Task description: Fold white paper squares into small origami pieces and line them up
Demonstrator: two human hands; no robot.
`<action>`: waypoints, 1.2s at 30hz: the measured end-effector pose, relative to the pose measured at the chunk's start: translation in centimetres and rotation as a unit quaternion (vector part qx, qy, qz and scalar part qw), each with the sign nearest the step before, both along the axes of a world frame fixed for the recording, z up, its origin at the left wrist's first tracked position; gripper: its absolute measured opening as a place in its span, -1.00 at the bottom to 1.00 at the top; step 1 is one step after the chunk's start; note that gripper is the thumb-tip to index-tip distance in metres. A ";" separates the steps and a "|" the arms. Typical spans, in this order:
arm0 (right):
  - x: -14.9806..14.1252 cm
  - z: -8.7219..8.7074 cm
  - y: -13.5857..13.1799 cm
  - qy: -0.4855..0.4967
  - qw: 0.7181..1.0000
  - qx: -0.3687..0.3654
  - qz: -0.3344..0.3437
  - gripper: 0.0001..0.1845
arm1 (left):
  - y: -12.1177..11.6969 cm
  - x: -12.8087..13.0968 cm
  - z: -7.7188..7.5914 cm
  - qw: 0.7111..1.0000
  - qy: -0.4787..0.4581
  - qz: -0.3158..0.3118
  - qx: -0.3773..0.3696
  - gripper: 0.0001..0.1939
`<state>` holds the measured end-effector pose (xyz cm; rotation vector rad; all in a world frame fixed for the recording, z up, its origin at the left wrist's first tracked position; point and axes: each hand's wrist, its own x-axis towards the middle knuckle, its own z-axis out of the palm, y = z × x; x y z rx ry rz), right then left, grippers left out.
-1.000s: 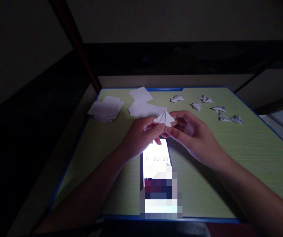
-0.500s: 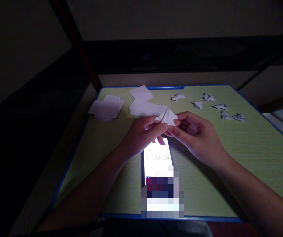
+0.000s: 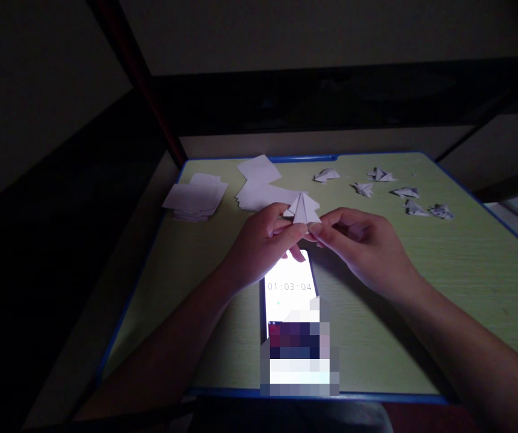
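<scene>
A small white folded paper piece (image 3: 304, 207), pointed at the top, is held between both hands above the green tabletop (image 3: 466, 270). My left hand (image 3: 263, 243) pinches its left lower edge with thumb and fingers. My right hand (image 3: 360, 240) pinches its right lower corner, fingers curled. Just under the hands a lit phone (image 3: 291, 294) lies flat, showing a timer.
Two stacks of white paper squares lie at the far left: stack (image 3: 194, 199) and loose sheets (image 3: 259, 180). Several finished folded paper pieces (image 3: 403, 193) are scattered at the far right. The table has a blue rim (image 3: 259, 160). The surroundings are dark.
Both hands have turned the folded piece so its point stands more upright, and shifted it slightly up and away. The phone timer went from 01:03:03 to 01:03:04.
</scene>
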<state>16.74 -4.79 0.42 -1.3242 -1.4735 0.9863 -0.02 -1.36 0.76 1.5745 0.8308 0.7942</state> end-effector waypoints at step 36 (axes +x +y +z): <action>17.0 0.4 -1.4 -0.103 0.978 -0.127 -0.127 -0.66 | 1.7 -1.7 0.4 0.990 -0.008 0.142 0.023 -0.86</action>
